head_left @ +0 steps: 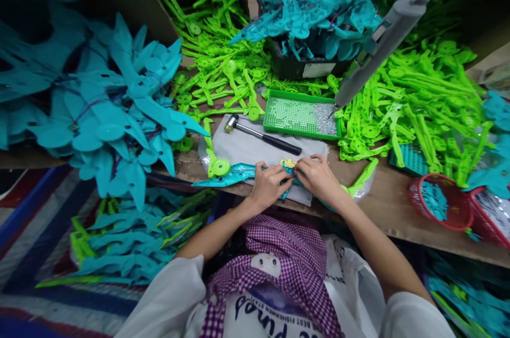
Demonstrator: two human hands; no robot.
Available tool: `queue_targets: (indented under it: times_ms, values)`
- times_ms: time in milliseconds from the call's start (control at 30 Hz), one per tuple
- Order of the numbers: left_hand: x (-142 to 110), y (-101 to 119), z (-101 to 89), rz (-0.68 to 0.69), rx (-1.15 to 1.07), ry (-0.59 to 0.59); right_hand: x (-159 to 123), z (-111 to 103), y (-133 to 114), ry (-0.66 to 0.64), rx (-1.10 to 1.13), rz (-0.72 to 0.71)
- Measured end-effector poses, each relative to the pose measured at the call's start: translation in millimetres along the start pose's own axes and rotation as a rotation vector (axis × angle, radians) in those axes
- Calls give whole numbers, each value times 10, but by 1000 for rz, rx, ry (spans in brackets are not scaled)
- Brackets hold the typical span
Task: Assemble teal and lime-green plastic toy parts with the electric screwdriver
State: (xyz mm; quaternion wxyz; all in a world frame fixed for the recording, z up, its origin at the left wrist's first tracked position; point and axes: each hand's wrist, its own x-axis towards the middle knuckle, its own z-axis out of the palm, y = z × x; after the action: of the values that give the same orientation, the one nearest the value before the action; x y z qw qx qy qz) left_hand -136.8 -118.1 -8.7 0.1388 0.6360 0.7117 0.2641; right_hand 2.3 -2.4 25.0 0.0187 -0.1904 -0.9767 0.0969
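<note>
A bow-shaped plastic toy (pixel 239 172), turquoise in the middle with a lime green arm (pixel 213 157) at each end, lies along the table's front edge. My left hand (pixel 272 183) grips its middle with bent fingers. Close beside it, my right hand (pixel 317 177) has its fingers pressed together on the same part. A small yellow piece (pixel 287 162) shows between the two hands; my fingers partly hide how it sits. Just beyond them a hammer (pixel 265 137) with a black handle rests on a grey cloth (pixel 227 141).
Behind the hammer stands a green tray (pixel 274 128) with small silvery parts. A grey power screwdriver (pixel 378 48) hangs above it. Lime green parts (pixel 382 109) and turquoise parts (pixel 119 93) are heaped around. Red baskets (pixel 458 221) stand at right; finished-looking toys (pixel 131 242) lie stacked below left.
</note>
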Motion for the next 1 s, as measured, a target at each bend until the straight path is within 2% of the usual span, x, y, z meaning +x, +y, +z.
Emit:
queue_targets:
  times_ms: [233, 433, 633, 800, 1000]
  values:
    - [-14, -18, 51, 41, -10, 113, 94, -136, -9, -192, -175, -109]
    - [-2, -20, 53, 52, -21, 127, 133, -81, 125, -151, -119, -211]
    - [6, -20, 57, 41, -23, 115, 100, -2, 153, -71, -65, -174]
    - [17, -14, 42, 38, -30, 117, 92, -11, 188, -98, 81, -111]
    - [21, -13, 37, 41, -12, 90, 65, -131, 264, -181, 215, -103]
